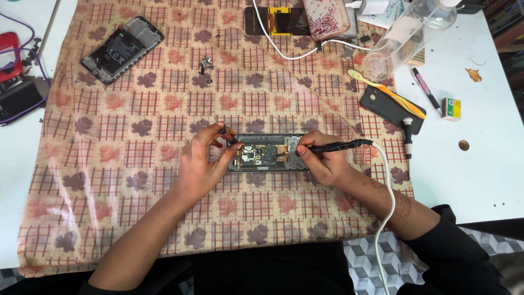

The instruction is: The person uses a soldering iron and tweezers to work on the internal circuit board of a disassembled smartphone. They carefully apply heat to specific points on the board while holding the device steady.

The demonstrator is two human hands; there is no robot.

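Observation:
An opened phone (267, 153) with its circuit board exposed lies on the patterned cloth (142, 164) at the middle. My left hand (204, 161) rests against the phone's left end and pinches a thin dark tool (228, 134) whose tip touches the board's upper left. My right hand (323, 158) sits at the phone's right end, gripping a black pen-shaped corded tool (338, 146) like a pencil. Its tip points left onto the board. A white cable (388, 186) runs from it down past my right forearm.
A second opened phone (121, 48) lies at the upper left. A display panel (275, 21), a floral case (326, 16), a clear plastic bottle (406, 35), a yellow toothbrush (387, 93), a dark case (390, 108), a screwdriver (408, 136) and a small green box (451, 108) lie at the right.

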